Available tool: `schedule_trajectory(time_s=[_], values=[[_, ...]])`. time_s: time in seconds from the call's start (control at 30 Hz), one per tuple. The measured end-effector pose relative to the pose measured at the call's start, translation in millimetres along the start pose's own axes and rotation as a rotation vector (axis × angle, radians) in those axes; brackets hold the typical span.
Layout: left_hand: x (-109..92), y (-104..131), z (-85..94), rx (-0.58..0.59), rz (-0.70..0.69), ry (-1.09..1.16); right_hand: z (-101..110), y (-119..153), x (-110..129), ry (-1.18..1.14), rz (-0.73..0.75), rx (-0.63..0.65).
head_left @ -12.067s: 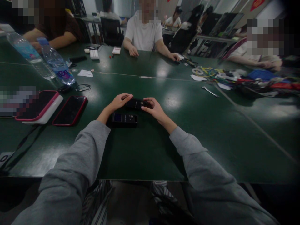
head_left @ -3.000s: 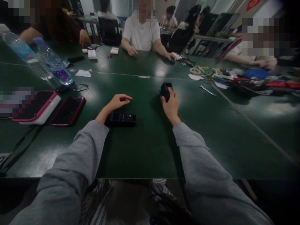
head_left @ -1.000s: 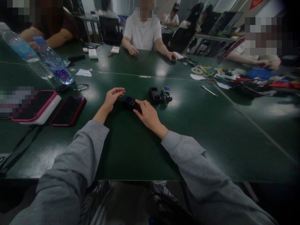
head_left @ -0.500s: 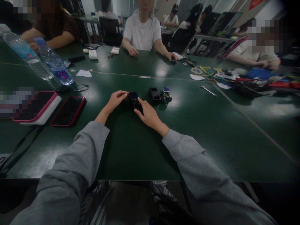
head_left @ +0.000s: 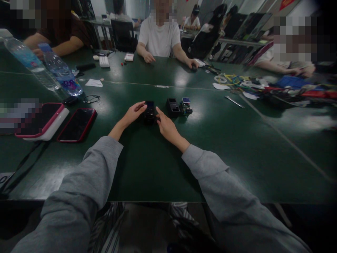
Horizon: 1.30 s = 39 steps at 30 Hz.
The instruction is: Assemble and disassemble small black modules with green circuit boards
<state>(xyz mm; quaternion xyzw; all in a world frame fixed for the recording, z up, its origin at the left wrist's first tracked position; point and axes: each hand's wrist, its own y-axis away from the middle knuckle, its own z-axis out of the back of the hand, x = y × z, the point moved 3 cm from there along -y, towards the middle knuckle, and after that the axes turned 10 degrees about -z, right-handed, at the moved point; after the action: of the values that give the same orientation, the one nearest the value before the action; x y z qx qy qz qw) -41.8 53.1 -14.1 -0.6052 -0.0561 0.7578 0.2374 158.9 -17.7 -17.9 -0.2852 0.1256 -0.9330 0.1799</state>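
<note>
A small black handheld device [head_left: 150, 111] with a screen at its far end stands on the green table in front of me. My left hand [head_left: 133, 114] grips its left edge, the thumb on the near face and the fingers behind. Just off its right side, my right hand [head_left: 168, 127] is open, fingers stretched forward and apart from the device by a narrow gap. To the right sit a black housing with cut-out openings [head_left: 173, 106] and a small circuit board with a screen [head_left: 186, 106].
Phones [head_left: 77, 124] lie to the left, near two leaning water bottles [head_left: 63, 73]. A wrench [head_left: 234, 101] is to the right, before a heap of cables [head_left: 263, 88]. A person in a white shirt [head_left: 159, 37] sits opposite, a hand on a dark object.
My right hand has let go of the device and drawn slightly right. The device has turned to stand straighter, and my left hand has moved in onto its left edge.
</note>
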Motion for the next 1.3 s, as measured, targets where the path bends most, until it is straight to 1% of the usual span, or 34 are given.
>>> schedule_trajectory(time_s=[0.07, 0.17, 0.27, 0.37, 0.47, 0.63, 0.73, 0.87, 1.03, 1.17, 1.3], values=[[-2.8, 1.9, -8.7, -0.027, -0.002, -0.026, -1.5, -1.9, -4.2, -0.027, -0.014, -0.005], [-7.2, 6.6, -24.8, -0.033, -0.005, -0.153, -2.5, -2.8, -7.7, -0.042, -0.025, -0.007], [-13.8, 12.4, -37.9, -0.007, -0.079, -0.293, -0.8, -1.6, -9.5, -0.031, -0.058, -0.034], [-21.4, 17.7, -45.4, 0.022, -0.141, -0.392, 2.6, -0.5, -12.5, -0.044, -0.138, -0.101], [-29.1, 21.4, -50.7, 0.014, -0.119, -0.451, 3.7, -0.6, -14.7, -0.062, -0.199, -0.13], [-38.7, 24.9, -60.6, -0.043, -0.045, -0.535, 4.1, -0.6, -10.6, -0.046, -0.197, -0.134], [-38.5, 26.4, -64.8, -0.049, -0.025, -0.574, 6.3, 0.5, -5.8, -0.039, -0.203, -0.124], [-33.7, 24.7, -67.5, -0.026, -0.01, -0.629, 11.2, 1.7, -0.1, -0.063, -0.213, -0.131], [-27.7, 11.9, -69.6, -0.012, -0.03, -0.667, 12.6, 1.7, 1.7, -0.076, -0.208, -0.151], [-24.0, 0.3, -71.5, -0.006, -0.033, -0.663, 10.5, 2.0, -1.6, -0.096, -0.242, -0.184], [-22.0, -4.2, -71.9, 0.003, -0.015, -0.645, 8.7, 2.4, -3.4, -0.097, -0.243, -0.182]])
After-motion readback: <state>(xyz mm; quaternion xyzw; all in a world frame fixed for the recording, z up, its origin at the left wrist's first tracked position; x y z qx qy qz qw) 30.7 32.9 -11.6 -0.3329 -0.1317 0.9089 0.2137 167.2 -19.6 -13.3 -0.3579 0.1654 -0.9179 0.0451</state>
